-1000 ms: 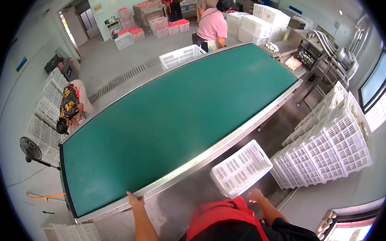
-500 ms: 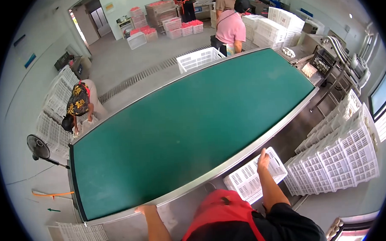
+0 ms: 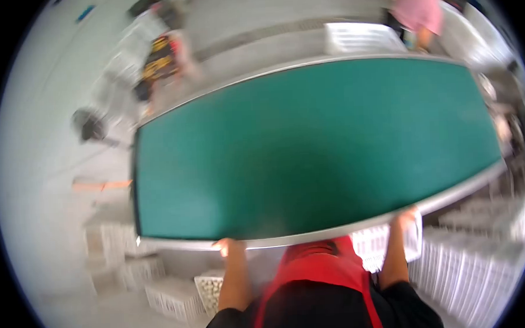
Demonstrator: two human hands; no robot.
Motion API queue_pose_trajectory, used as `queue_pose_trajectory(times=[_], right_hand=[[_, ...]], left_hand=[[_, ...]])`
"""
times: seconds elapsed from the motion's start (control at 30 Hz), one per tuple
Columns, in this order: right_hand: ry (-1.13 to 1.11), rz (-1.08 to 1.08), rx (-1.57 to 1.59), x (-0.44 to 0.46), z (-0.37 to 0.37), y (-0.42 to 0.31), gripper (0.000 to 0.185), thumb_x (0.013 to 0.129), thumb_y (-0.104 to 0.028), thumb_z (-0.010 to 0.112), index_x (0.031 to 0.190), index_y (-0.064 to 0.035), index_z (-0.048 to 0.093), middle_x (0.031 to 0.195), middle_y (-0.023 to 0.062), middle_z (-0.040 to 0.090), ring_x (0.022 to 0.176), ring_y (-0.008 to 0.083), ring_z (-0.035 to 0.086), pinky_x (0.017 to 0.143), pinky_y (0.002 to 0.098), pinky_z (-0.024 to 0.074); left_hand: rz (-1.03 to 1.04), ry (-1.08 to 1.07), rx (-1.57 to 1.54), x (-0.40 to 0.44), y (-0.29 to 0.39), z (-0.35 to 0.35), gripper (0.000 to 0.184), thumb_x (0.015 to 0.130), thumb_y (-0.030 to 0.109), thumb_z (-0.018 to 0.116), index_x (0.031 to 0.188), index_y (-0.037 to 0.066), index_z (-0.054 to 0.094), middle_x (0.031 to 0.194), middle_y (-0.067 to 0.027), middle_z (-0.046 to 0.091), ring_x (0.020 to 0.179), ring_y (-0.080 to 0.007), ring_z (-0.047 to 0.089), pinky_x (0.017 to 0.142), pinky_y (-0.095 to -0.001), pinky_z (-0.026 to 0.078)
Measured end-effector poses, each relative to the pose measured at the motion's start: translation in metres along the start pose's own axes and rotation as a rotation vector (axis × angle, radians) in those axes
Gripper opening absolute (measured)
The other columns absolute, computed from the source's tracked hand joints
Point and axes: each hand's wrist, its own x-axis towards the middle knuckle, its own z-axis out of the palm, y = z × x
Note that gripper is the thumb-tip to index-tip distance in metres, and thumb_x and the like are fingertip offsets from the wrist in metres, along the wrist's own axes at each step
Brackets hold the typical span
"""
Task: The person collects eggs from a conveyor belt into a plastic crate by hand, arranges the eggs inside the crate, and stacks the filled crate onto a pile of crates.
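A long green conveyor belt (image 3: 314,144) with a metal frame stretches in front of me. My left hand (image 3: 231,246) rests on the near metal edge (image 3: 277,241), fingers laid over it and holding nothing loose. Below the right part of that edge is a white slatted plastic crate (image 3: 371,247). My right hand (image 3: 405,217) is closed at the crate's rim, close against the belt frame; motion blur softens its fingers. My arm covers part of the crate.
White crates stand stacked at right (image 3: 472,272). At lower left are more crates (image 3: 174,297), one holding round pale items (image 3: 210,292). Across the belt are a white crate (image 3: 362,37) and a person in pink (image 3: 417,8). Another person (image 3: 161,60) bends at left, near a fan (image 3: 89,124).
The view has turned and tilted downward, bringing the lower-left crates into sight. My right hand and the crate now sit closer against the belt edge. My left hand stays on the edge.
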Motion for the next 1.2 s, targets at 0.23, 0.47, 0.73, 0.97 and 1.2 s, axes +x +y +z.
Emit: queue_pose_trajectory(times=[0.23, 0.47, 0.73, 0.97, 1.2], right_hand=[[-0.527, 0.865, 1.214, 0.073, -0.168, 0.033, 0.084, 0.105, -0.061, 0.037, 0.094, 0.0149, 0.071, 0.096, 0.0384, 0.070, 0.092, 0.0544, 0.069, 0.083, 0.0601, 0.0583], [-0.524, 0.120, 0.488, 0.066, -0.026, 0.010, 0.052, 0.105, -0.024, 0.052, 0.152, -0.0111, 0.038, 0.096, 0.0173, 0.075, 0.080, 0.0287, 0.076, 0.061, 0.0465, 0.0610], [-1.265, 0.232, 1.709, 0.024, -0.199, 0.126, 0.072, 0.104, -0.060, 0.044, 0.131, 0.0048, 0.059, 0.094, 0.0192, 0.073, 0.078, 0.0273, 0.074, 0.066, 0.0366, 0.0584], [-1.622, -0.136, 0.971, -0.226, -0.199, 0.180, 0.067, 0.097, -0.064, 0.052, 0.118, -0.0021, 0.067, 0.091, 0.0151, 0.072, 0.077, 0.0238, 0.072, 0.062, 0.0381, 0.0563], [-1.577, -0.578, 0.990, -0.305, -0.198, 0.174, 0.051, 0.091, -0.049, 0.068, 0.108, -0.0010, 0.072, 0.089, 0.0198, 0.073, 0.078, 0.0334, 0.070, 0.071, 0.0439, 0.0551]], left_hand=[[-0.091, -0.078, -0.090, -0.076, 0.014, -0.058, 0.115, 0.087, 0.047, 0.075, 0.165, 0.014, -0.004, 0.134, -0.0119, 0.065, 0.118, -0.0232, 0.069, 0.098, -0.0383, 0.059], [-0.004, 0.003, -0.330, -0.063, 0.008, -0.041, 0.112, 0.084, 0.063, 0.068, 0.159, 0.008, 0.006, 0.128, -0.0152, 0.067, 0.111, -0.0289, 0.070, 0.090, -0.0408, 0.059], [0.447, -0.640, -1.020, -0.027, -0.100, -0.020, 0.101, 0.093, 0.086, 0.031, 0.132, -0.003, 0.058, 0.117, -0.0187, 0.068, 0.101, -0.0329, 0.068, 0.071, -0.0403, 0.057], [0.511, -0.927, -0.155, 0.088, -0.308, 0.034, 0.082, 0.097, 0.075, 0.037, 0.116, 0.000, 0.065, 0.116, -0.0167, 0.069, 0.102, -0.0291, 0.069, 0.077, -0.0405, 0.057], [0.619, -0.852, 0.113, 0.111, -0.379, 0.023, 0.064, 0.098, 0.061, 0.049, 0.115, 0.002, 0.068, 0.117, -0.0154, 0.070, 0.103, -0.0279, 0.070, 0.079, -0.0405, 0.058]])
